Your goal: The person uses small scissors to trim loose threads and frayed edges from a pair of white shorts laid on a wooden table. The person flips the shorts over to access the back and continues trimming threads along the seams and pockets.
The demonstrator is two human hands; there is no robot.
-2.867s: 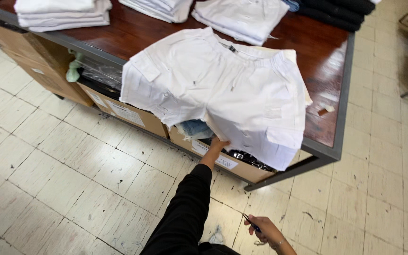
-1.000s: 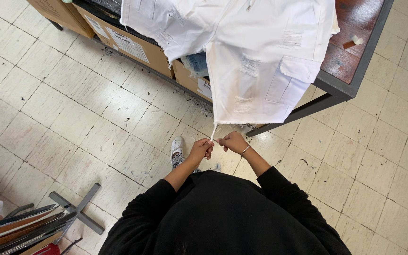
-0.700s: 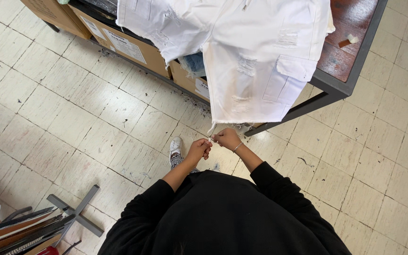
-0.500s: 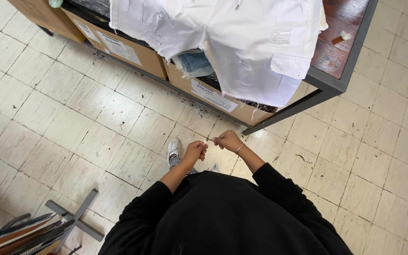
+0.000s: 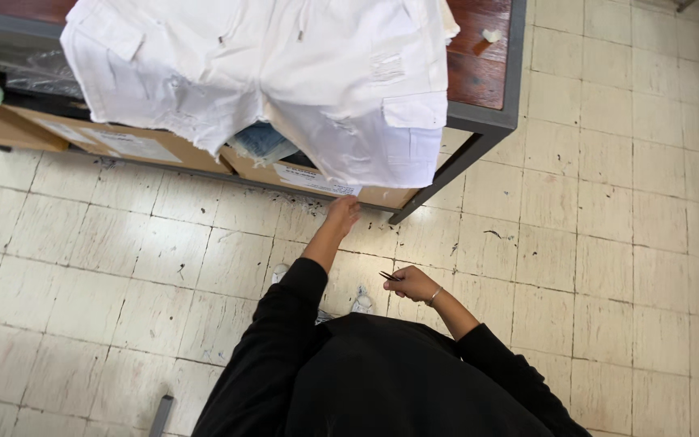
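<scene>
From the head camera, looking down: a pair of white cotton shorts with frayed hems and cargo pockets (image 5: 285, 77) lies spread over the front edge of a dark red wooden table with a grey metal frame (image 5: 479, 77), its two legs hanging past that edge toward the pale tiled floor (image 5: 608, 243). The cloth looks light, soft and limp; it should fold and slide easily, so a pinch at the hem or the waistband seems the surest place to take hold, and the loose threads at the hem would likely pull free with little force. The left hand (image 5: 341, 216) is stretched forward on a nearly straight arm in a black sleeve, its fingers loosely extended just under the hem of the nearer shorts leg, close to it; whether they touch the cloth I cannot tell. The right hand (image 5: 411, 283) is held back near the body with the elbow bent, fingers closed around small dark thread snips (image 5: 388, 277) whose tips point left. Beneath the table, brown cardboard boxes (image 5: 317, 180) sit along its front edge, one holding folded blue denim (image 5: 262, 144).
</scene>
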